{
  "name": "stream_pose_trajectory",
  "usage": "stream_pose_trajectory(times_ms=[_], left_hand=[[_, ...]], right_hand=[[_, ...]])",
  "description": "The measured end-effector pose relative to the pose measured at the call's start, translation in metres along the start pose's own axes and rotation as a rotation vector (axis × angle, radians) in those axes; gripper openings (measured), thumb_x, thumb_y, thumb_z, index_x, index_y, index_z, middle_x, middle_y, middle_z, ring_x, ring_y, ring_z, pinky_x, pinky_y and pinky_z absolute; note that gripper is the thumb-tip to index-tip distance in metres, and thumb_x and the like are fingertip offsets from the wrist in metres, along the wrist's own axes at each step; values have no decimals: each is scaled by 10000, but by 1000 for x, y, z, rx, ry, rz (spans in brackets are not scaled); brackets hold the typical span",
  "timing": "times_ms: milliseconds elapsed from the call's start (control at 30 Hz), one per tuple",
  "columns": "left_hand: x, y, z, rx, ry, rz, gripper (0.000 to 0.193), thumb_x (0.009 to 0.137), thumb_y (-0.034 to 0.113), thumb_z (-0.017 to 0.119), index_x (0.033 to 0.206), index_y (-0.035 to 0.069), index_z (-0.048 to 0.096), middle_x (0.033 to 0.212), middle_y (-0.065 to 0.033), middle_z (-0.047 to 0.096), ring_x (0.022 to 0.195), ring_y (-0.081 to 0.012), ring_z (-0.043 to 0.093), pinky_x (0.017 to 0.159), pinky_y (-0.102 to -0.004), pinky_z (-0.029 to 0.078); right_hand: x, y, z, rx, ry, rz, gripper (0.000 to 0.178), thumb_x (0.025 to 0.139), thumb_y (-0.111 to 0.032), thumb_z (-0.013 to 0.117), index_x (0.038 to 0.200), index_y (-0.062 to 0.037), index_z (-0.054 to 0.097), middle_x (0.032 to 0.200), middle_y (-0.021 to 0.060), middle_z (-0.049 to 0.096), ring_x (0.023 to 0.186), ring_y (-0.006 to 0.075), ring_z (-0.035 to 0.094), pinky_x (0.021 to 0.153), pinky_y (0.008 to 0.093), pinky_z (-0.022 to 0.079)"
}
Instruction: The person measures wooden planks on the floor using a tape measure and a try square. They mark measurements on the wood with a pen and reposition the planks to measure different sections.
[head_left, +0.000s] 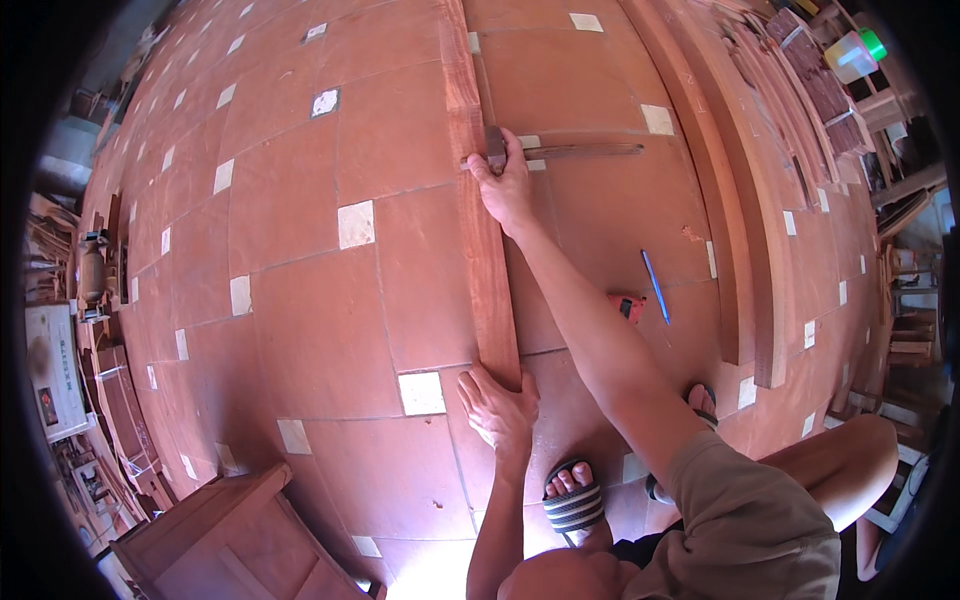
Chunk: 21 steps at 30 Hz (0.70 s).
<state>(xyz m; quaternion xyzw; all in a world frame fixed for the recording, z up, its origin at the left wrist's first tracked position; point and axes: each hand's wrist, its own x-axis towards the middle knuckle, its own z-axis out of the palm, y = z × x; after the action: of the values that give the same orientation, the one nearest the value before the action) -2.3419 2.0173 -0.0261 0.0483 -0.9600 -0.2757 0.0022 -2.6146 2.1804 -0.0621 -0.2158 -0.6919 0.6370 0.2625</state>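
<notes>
A long reddish-brown wooden board (pixel 491 290) lies lengthwise on the tiled floor, running away from me. My left hand (pixel 500 412) is closed around its near end, with the thumb on the right side. Farther up, my right hand (pixel 503 182) grips a wooden marking gauge (pixel 590 151) against the board. The gauge's dark block (pixel 494 145) rests at the board's right edge, and its thin bar crosses the board and sticks out to the right. My right fingers hide part of the block. To the right of the board lie a blue pen (pixel 655 287) and a red tape measure (pixel 627 306), partly behind my forearm.
Two long thick timbers (pixel 735 200) lie on the right. Beyond them are stacked planks (pixel 790 90) and a clear container with a green lid (pixel 855 55). A wooden cabinet-like piece (pixel 220 540) stands at lower left. My sandalled foot (pixel 573 500) is near the board's end.
</notes>
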Motion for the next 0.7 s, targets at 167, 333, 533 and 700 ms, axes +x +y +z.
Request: stream_pose_trajectory(times_ms=[167,333,533,700], left_hand=[[5,-4,-9,27,-37,-45,631,755,273,808,1231,-62,562,1048,-250,555,1012,-475,596,836,-592,519],[7,0,-5,1,-87,-76,636,743,268,795,1233,-69,569,1028,-249,548,976,-477,599,816,-593,514],[9,-5,-2,46,-46,-43,678,727,276,800,1277,-61,593,981,-205,533,918,-423,600,762,-545,524],[10,-5,-4,30,-74,-90,666,735,272,790,1272,-55,573,1031,-235,544,964,-464,610,754,-585,534]], right_hand=[[-25,13,10,-3,7,-47,646,924,-197,812,1456,-16,493,1225,183,700,1105,277,686,970,400,540],[14,1,12,-16,7,-40,619,907,-146,798,1438,-14,507,1254,177,687,1149,279,669,999,401,527],[12,8,17,6,-14,-75,656,894,-166,810,1448,-4,498,1299,199,664,1162,313,663,1009,411,521],[6,14,25,19,10,-77,662,889,-202,803,1442,8,505,1295,216,667,1168,325,659,1009,412,520]])
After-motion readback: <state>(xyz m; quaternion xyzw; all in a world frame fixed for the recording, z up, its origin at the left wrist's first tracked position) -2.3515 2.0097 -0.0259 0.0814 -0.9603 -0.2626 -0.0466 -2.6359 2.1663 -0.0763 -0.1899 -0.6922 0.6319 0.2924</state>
